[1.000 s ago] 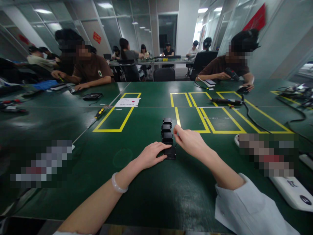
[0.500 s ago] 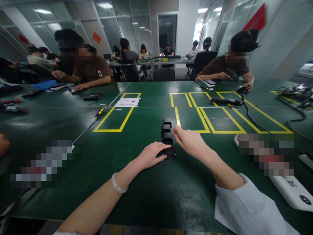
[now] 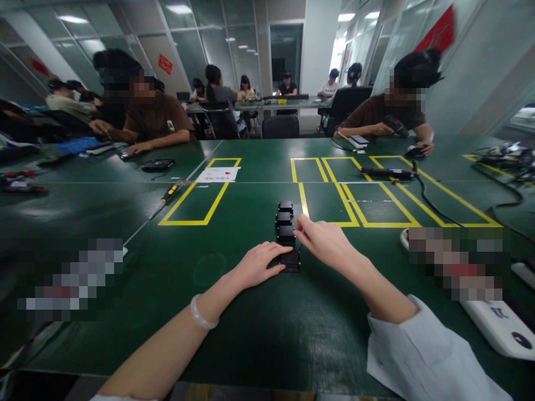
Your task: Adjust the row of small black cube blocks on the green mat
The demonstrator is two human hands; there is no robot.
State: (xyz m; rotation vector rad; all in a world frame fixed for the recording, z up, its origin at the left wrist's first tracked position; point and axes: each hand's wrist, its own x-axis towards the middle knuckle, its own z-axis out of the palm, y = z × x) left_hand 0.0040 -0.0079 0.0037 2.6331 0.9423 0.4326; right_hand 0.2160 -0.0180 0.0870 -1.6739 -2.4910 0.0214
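Observation:
Several small black blocks [image 3: 286, 233] stand in a row on the green table [image 3: 251, 345], running away from me. My left hand [image 3: 259, 264] has its fingers on the nearest black piece [image 3: 290, 260], its thumb at the near edge and fingertips on top, gripping it from the left. To the right of the row is my right hand [image 3: 320, 239], with thumb and index finger pinched together beside the third block. Whatever lies between those fingertips is too small to make out.
A white device [image 3: 497, 328] lies at the right, a pixelated one [image 3: 79, 275] at the left. Beyond are a yellow-black screwdriver [image 3: 170, 193], a paper sheet [image 3: 217, 175], yellow tape outlines and a corded black tool [image 3: 387, 174]. Two people sit across the table.
My right hand's fingertips have shifted very slightly left, closer to the row of blocks. My left hand and the blocks have stayed in place.

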